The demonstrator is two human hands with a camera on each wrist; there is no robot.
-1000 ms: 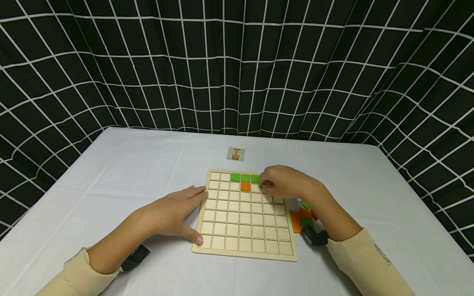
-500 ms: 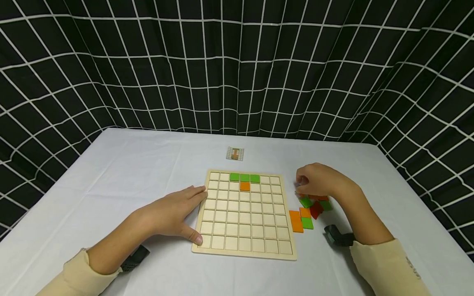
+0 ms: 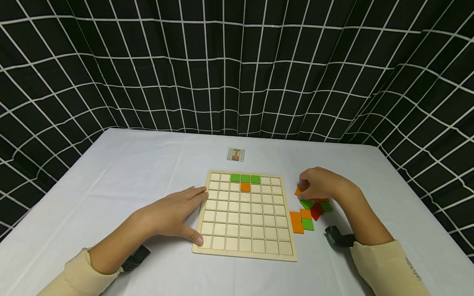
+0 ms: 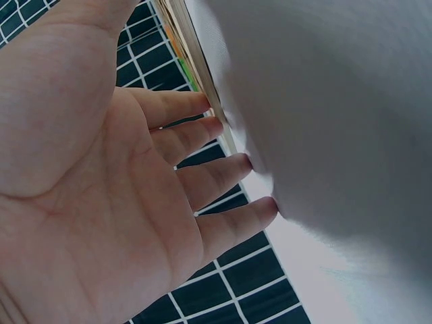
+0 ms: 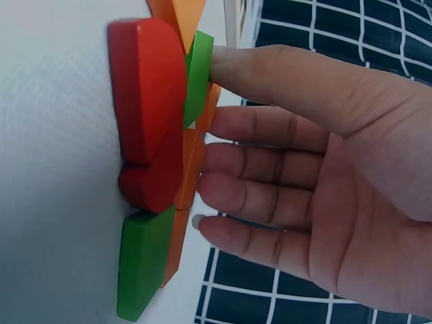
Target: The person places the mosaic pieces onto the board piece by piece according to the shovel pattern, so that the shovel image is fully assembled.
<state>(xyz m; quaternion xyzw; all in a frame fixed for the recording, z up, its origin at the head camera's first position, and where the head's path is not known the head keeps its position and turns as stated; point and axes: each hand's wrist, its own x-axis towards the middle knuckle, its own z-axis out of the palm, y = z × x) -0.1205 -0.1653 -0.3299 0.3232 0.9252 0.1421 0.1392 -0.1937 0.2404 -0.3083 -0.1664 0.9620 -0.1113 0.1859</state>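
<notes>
A square wooden grid board (image 3: 238, 213) lies mid-table. Three green tiles (image 3: 245, 179) sit side by side in its far row, and an orange tile (image 3: 245, 187) sits under the middle one. My left hand (image 3: 174, 213) rests at the board's left side, thumb on the near left corner and fingers along the edge. At the right, my right hand (image 3: 324, 184) is over a loose pile of pieces. The right wrist view shows its thumb at a green piece (image 5: 198, 79) and its index fingertip at an orange piece (image 5: 210, 108), with a gap between thumb and index.
Beside the board's right edge lie an orange rectangle (image 3: 296, 222), a small orange square (image 3: 305, 213) and a green square (image 3: 307, 224). Red pieces (image 3: 316, 211) and another green one (image 3: 326, 206) lie by the hand. A small printed pattern card (image 3: 235, 154) lies beyond the board.
My right hand has moved off the board's far row to the pile on the right, where it now sits slightly nearer me than half a second ago. My left hand stays put.
</notes>
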